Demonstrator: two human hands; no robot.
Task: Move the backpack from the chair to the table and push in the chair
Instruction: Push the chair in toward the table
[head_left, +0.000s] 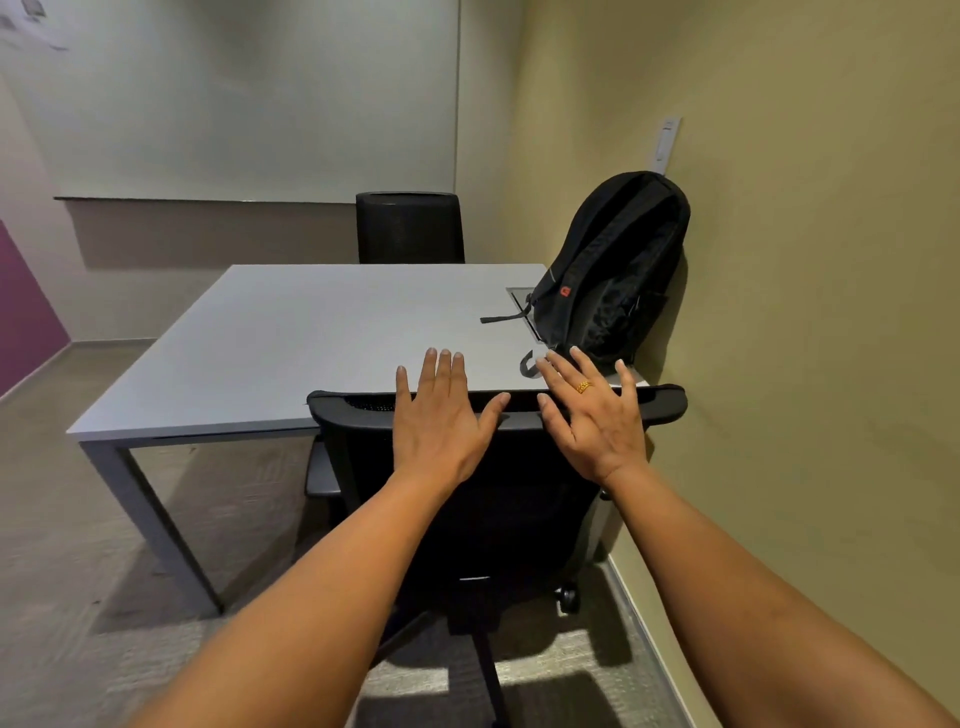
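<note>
A black backpack stands upright on the right end of the grey table, leaning against the yellow wall. A black mesh office chair sits at the table's near edge, its seat under the tabletop. My left hand is spread flat over the top rail of the chair's back. My right hand, wearing a gold ring, is spread over the same rail further right, fingers apart. Neither hand holds anything.
A second black chair stands at the table's far side. A whiteboard covers the back wall. The yellow wall runs close along the right of the table and chair. Carpeted floor lies open to the left.
</note>
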